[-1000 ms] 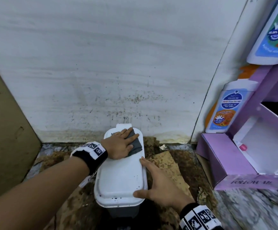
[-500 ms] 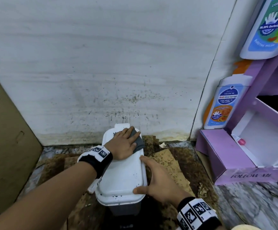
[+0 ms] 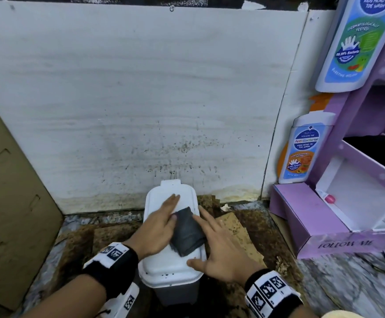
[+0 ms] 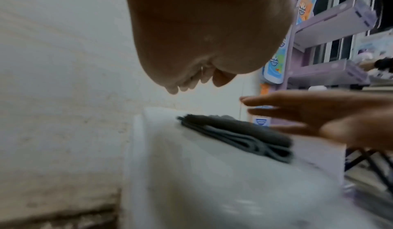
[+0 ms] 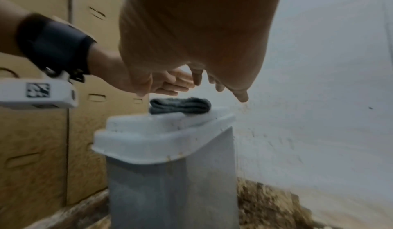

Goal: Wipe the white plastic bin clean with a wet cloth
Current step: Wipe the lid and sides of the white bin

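The white plastic bin (image 3: 168, 269) stands on the floor against the wall, with its lid down and dark specks on the front rim. A folded dark grey cloth (image 3: 187, 232) lies loose on the right half of the lid, also seen in the wrist views (image 4: 236, 137) (image 5: 180, 105). My left hand (image 3: 161, 223) hovers over the lid just left of the cloth, fingers straight. In the left wrist view this hand (image 4: 191, 81) is clear of the lid. My right hand (image 3: 219, 246) is spread open just right of the cloth and holds nothing.
Brown cardboard boxes (image 3: 7, 203) stand close on the left. A purple display stand (image 3: 313, 216) with printed bottle cut-outs (image 3: 301, 150) stands on the right. Stained cardboard sheets (image 3: 239, 230) cover the floor around the bin. A spattered white wall panel (image 3: 141, 111) is right behind it.
My left hand slid the cloth from the lid's far end toward the middle and lifted off it. My right hand left the lid's right edge and now spreads beside the cloth.
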